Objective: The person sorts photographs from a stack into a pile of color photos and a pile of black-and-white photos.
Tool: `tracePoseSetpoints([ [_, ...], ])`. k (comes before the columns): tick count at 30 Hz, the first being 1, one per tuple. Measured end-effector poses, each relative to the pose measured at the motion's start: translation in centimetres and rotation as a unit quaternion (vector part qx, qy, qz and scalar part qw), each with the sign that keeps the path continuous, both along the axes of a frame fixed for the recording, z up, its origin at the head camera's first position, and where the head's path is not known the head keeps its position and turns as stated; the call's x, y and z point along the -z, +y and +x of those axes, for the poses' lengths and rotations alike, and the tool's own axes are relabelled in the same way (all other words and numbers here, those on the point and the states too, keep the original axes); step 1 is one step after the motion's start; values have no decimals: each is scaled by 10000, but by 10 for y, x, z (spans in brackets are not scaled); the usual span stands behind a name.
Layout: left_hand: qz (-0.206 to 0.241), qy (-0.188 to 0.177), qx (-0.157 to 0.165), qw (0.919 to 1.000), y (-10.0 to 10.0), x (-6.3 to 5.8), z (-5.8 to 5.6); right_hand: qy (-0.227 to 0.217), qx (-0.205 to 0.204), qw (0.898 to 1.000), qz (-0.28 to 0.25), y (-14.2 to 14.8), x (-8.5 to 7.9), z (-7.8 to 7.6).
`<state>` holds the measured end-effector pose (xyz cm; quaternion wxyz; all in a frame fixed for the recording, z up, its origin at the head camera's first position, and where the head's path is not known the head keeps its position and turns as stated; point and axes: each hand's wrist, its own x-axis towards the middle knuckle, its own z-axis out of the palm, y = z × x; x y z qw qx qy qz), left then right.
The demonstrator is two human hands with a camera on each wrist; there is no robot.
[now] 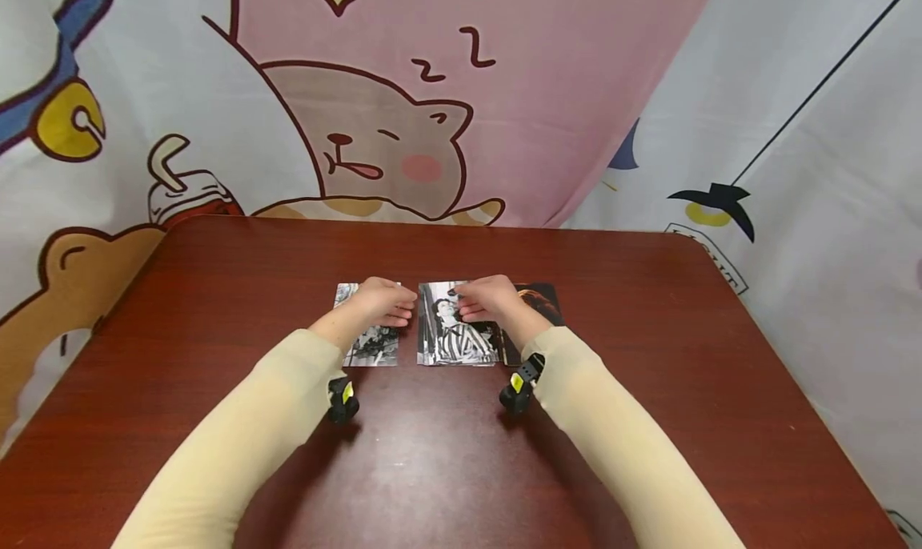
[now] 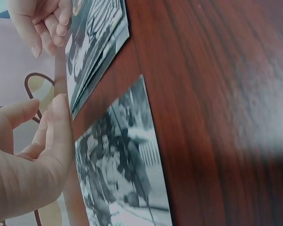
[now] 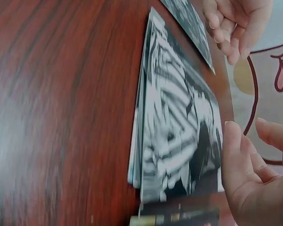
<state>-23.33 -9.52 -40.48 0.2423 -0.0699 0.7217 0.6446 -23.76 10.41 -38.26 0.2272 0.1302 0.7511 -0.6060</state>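
Three lots of photo cards lie in a row on the table. My left hand (image 1: 384, 302) is over the left black-and-white photo card (image 2: 120, 169), its fingers loosely bent with nothing between them. In the middle is a small stack of photo cards (image 1: 455, 341), the top one showing a figure in striped clothes. My right hand (image 1: 490, 299) hovers at the right side of that stack, thumb and fingers apart and holding nothing in the right wrist view. Partly hidden under the right wrist is a dark card (image 1: 542, 299) with orange tones.
The reddish-brown wooden table (image 1: 403, 469) has rounded far corners. Behind it hangs a cloth (image 1: 562, 93) printed with cartoon bears. Black wrist cameras (image 1: 342, 398) are strapped at both cream sleeves.
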Motion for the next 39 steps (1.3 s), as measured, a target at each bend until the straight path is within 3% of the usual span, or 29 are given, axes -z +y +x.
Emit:
tracePoseSetpoints([
  [4, 56, -61, -5, 10000, 5, 44, -27, 54, 10, 9999, 131, 13, 1, 0],
  [5, 61, -55, 5, 10000, 7, 44, -25, 58, -1, 9998, 177, 16, 1, 0],
  [6, 129, -3, 48, 9999, 7, 56, -31, 65, -8, 9997, 225, 19, 1, 0],
  [9, 97, 4, 43, 9999, 11, 70, -38, 63, -32, 9994, 327, 26, 1, 1],
  [12, 122, 26, 82, 9999, 13, 68, -37, 52, -25, 9991, 424, 32, 1, 1],
  [15, -175, -107, 25, 9998, 22, 29, -11, -44, 46, 9987, 502, 37, 2, 1],
  [18, -416, -197, 8, 9989, 27, -2, 8, -139, 83, 9985, 521, 40, 2, 2],
  [20, -438, -206, 40, 9988, 27, -10, 13, -163, 92, 9985, 523, 41, 3, 2],
  [23, -418, -281, 35, 9987, 27, -15, 16, -149, 154, 9984, 529, 42, 3, 2],
  [39, -488, -365, -30, 9981, 28, -15, 15, -163, 40, 9961, 868, 39, 8, -2],
])
